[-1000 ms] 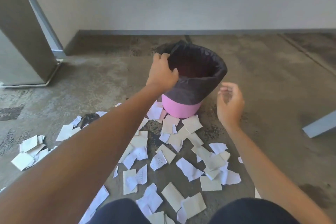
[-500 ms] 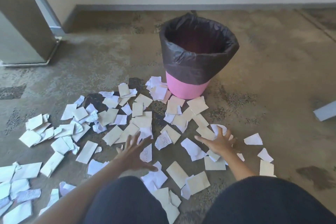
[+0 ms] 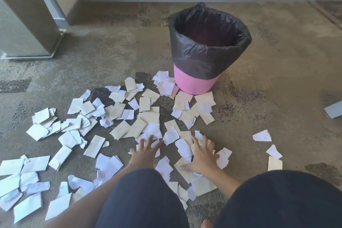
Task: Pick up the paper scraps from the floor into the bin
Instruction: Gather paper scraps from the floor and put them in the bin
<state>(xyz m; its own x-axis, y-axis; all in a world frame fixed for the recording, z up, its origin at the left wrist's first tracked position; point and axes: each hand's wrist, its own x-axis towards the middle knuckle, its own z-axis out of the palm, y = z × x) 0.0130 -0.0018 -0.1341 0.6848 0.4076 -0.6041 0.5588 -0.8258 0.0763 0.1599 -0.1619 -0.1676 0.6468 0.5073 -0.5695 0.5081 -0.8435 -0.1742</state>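
A pink bin (image 3: pixel 196 83) lined with a black bag (image 3: pixel 209 55) stands upright on the carpet ahead. Several white and cream paper scraps (image 3: pixel 129 127) lie spread on the floor between me and the bin, with more at the left (image 3: pixel 37 126). My left hand (image 3: pixel 143 151) lies flat with spread fingers on scraps near the middle. My right hand (image 3: pixel 202 155) presses flat with spread fingers on a cluster of scraps just to the right. Neither hand holds a scrap. My knees fill the bottom of the view.
A metal-framed panel (image 3: pixel 27 24) stands at the back left beside the wall. A grey flat object (image 3: pixel 334 110) juts in at the right edge. Three stray scraps (image 3: pixel 261 136) lie off to the right of my right hand.
Both hands came down from the bin rim to the floor. Now they rest flat on the scraps, slightly closer together than half a second ago.
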